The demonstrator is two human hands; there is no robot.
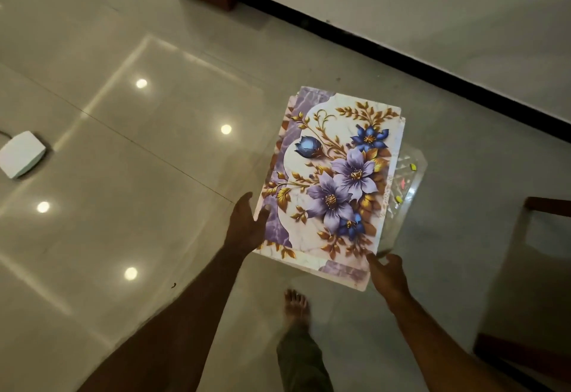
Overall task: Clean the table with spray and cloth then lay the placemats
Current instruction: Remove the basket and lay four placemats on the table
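A stack of floral placemats point(333, 175), purple and blue flowers with gold leaves on white, is held roughly level above the floor. My left hand point(247, 225) holds its near-left edge, thumb on top and fingers underneath. My right hand point(386, 271) grips the near-right corner. Clear plastic wrapping point(409, 181) with small yellow bits sticks out from under the stack's right side. No spray bottle or cloth is in view.
A glossy pale surface point(139, 160) that looks like a glass tabletop reflects ceiling lights at left, with a white box point(21, 154) on it. A dark wooden chair point(525, 283) stands at right. My bare foot point(296, 302) is below the stack. Wall with black skirting point(401, 58) behind.
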